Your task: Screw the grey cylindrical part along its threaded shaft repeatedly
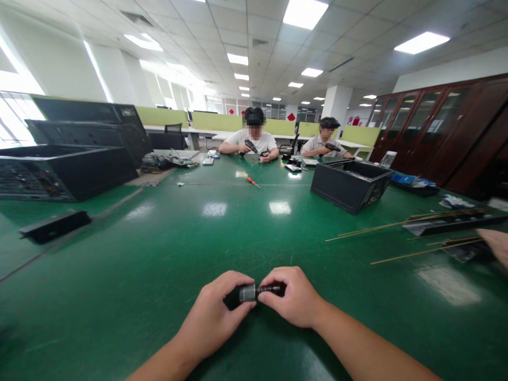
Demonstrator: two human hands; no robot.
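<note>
Just above the green table (222, 238), my left hand (210, 309) is closed around the grey metal cylinder of a small motor (247, 293), with thumb and fingers on its sides. A dark shaft with spiral ridges (270, 289) sticks out of the cylinder's right end. My right hand (297, 299) is closed too, its thumb and fingertips pinching this shaft close to the cylinder. The motor lies roughly level between both hands. Some of my right fingers are hidden behind the hand.
Black computer cases stand at left (103, 172) and right (345, 185). An orange screwdriver (253, 182) lies ahead, a black bracket (55, 226) at left, thin rods (357, 231) at right. Another person's hand (498, 246) shows at the right edge. Two people opposite hold power drills.
</note>
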